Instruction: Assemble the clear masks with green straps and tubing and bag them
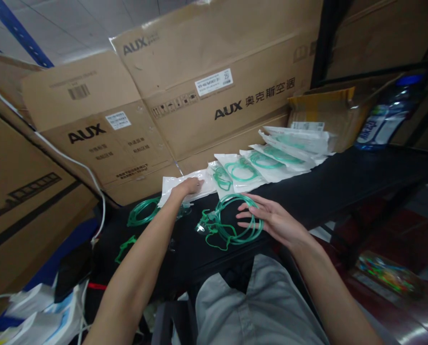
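Note:
My right hand [267,218] has its fingers through and around coiled green tubing [241,237], lifted just over the black table. On the coil's left side, a small clear mask [201,226] with a green strap [217,245] is attached. My left hand [190,186] lies on a white pouch [171,183] at the back of the table, its fingers closed at the pouch; the fingertips show only in part. Left of my left forearm rest another green tubing coil [142,213] and a green strap [127,247].
Several white pouches with green tubing [244,170] stand in a row against AUX cardboard boxes [235,110]. At the right are an open carton [321,112] and a bottle with a blue cap [386,115]. A white cable [81,163] hangs at left.

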{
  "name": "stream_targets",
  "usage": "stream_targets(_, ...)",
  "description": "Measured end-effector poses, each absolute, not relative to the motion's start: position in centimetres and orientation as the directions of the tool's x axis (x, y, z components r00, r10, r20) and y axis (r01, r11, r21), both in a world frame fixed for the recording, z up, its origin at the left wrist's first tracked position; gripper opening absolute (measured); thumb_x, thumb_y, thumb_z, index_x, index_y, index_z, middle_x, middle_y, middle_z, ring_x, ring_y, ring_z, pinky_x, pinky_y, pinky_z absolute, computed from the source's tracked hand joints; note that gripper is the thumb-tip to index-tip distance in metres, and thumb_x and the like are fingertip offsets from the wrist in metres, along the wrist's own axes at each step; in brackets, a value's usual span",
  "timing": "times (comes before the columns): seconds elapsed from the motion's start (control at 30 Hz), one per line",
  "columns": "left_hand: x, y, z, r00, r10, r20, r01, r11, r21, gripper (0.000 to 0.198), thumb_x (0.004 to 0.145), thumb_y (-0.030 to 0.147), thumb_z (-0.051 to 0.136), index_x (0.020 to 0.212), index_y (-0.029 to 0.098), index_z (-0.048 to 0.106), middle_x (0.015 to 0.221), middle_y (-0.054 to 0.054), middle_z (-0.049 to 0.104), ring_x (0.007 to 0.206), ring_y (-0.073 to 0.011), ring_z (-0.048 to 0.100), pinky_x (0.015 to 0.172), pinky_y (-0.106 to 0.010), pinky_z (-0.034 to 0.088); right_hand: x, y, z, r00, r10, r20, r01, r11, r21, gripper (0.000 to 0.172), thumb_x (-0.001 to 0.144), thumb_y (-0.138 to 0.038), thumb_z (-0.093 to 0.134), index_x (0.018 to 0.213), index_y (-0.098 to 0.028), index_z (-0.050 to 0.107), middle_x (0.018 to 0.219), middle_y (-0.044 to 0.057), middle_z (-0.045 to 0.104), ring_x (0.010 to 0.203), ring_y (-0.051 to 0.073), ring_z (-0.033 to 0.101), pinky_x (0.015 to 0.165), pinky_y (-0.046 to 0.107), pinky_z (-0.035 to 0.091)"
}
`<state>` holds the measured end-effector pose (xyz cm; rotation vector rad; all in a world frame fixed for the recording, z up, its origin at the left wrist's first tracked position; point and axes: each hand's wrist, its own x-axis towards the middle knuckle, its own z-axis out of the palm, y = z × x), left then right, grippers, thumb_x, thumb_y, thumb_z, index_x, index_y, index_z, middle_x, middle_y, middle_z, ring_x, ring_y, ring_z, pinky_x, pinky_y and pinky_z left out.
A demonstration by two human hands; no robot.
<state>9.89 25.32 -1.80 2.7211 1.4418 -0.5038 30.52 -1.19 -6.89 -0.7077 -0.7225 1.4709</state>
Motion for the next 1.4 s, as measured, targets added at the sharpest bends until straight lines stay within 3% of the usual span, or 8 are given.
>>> stream_targets(0.2,12.4,24.3,-2.6,0.454,0.816,-0.358,0.844,-0.523,-0.122,0.070,0.103,0.061,0.023,0.162,0.023,0.012,0.165,-0.016,0.021,0.149,-0.0324,0.031,0.118,-0.055,0.029,30.2,-0.5,-7.6,0.131,0.991,-0.040,-0.515,0.034,-0.856,0.039,0.087,-0.014,0.069,0.125,-0.018,0.066,0.111,0.009,0.073,0.094,0.021,0.074,0.094,0.041,0.060)
stream_targets(0.33,13.1,24.0,-2.5,0.426,0.833,-0.353,0.863,-0.491,-0.118,0.069,0.103,0.060,0.029,0.160,0.024,0.022,0.166,-0.016,0.019,0.147,-0.0337,0.035,0.116,-0.057,0.031,29.7,0.1,-8.3,0.239,0.970,0.032,-0.328,0.112,-0.938,0.042,0.087,-0.021,0.069,0.128,-0.019,0.066,0.122,0.010,0.072,0.109,0.024,0.071,0.106,0.047,0.052)
stream_targets(0.43,13.2,23.5,-1.8,0.451,0.843,-0.294,0.861,-0.498,-0.106,0.066,0.102,0.056,0.040,0.157,0.020,0.032,0.164,-0.016,0.026,0.143,-0.0320,0.041,0.115,-0.054,0.034,29.5,0.4,-8.6,0.313,0.935,0.167,0.015,0.171,-0.985,0.040,0.088,-0.026,0.066,0.127,-0.019,0.068,0.125,0.011,0.071,0.121,0.028,0.064,0.111,0.052,0.045)
stream_targets(0.63,10.8,18.9,1.9,0.528,0.849,0.007,0.848,-0.527,-0.048,0.053,0.104,0.041,0.036,0.146,0.013,0.051,0.146,-0.015,0.055,0.136,-0.0315,0.050,0.112,-0.040,0.037,29.3,-0.1,-7.8,0.363,0.781,0.509,0.491,0.304,-0.816,0.031,0.092,-0.024,0.058,0.120,-0.019,0.072,0.126,0.013,0.069,0.119,0.029,0.064,0.109,0.046,0.047)
stream_targets(0.77,8.2,12.8,2.9,0.613,0.780,0.126,0.781,-0.622,0.050,0.052,0.105,0.051,0.030,0.130,0.023,0.067,0.135,-0.003,0.066,0.126,-0.0224,0.060,0.105,-0.027,0.042,29.0,-0.8,-6.3,0.304,0.745,0.593,0.551,0.371,-0.748,0.025,0.095,-0.020,0.054,0.110,-0.021,0.074,0.116,0.012,0.072,0.110,0.027,0.067,0.102,0.042,0.050)
stream_targets(0.97,5.7,6.6,0.0,0.558,0.820,0.127,0.759,-0.567,0.320,0.046,0.098,0.054,0.048,0.122,0.023,0.073,0.124,-0.005,0.073,0.118,-0.0279,0.065,0.103,-0.033,0.045,26.6,1.2,-5.9,-0.056,0.803,0.593,0.675,0.468,-0.570,0.033,0.093,-0.003,0.048,0.108,-0.018,0.073,0.109,0.011,0.072,0.104,0.024,0.065,0.096,0.038,0.050)
stream_targets(1.13,5.1,4.8,-1.7,0.553,0.816,0.165,0.666,-0.553,0.500,0.044,0.095,0.052,0.054,0.127,0.025,0.070,0.128,-0.004,0.070,0.116,-0.0259,0.065,0.101,-0.032,0.046,25.7,2.8,-7.5,-0.138,0.817,0.560,0.731,0.466,-0.499,0.027,0.090,0.000,0.050,0.099,-0.014,0.072,0.103,0.013,0.068,0.106,0.025,0.060,0.094,0.037,0.049)
stream_targets(1.4,5.8,6.0,-1.9,0.458,0.889,-0.017,0.454,-0.218,0.864,0.059,0.093,0.063,0.049,0.115,0.015,0.075,0.110,-0.009,0.076,0.105,-0.0256,0.067,0.092,-0.032,0.050,26.0,1.9,-7.1,-0.137,0.796,0.590,0.674,0.511,-0.533,0.020,0.095,-0.006,0.052,0.090,-0.019,0.065,0.093,0.006,0.066,0.092,0.020,0.061,0.085,0.032,0.048)
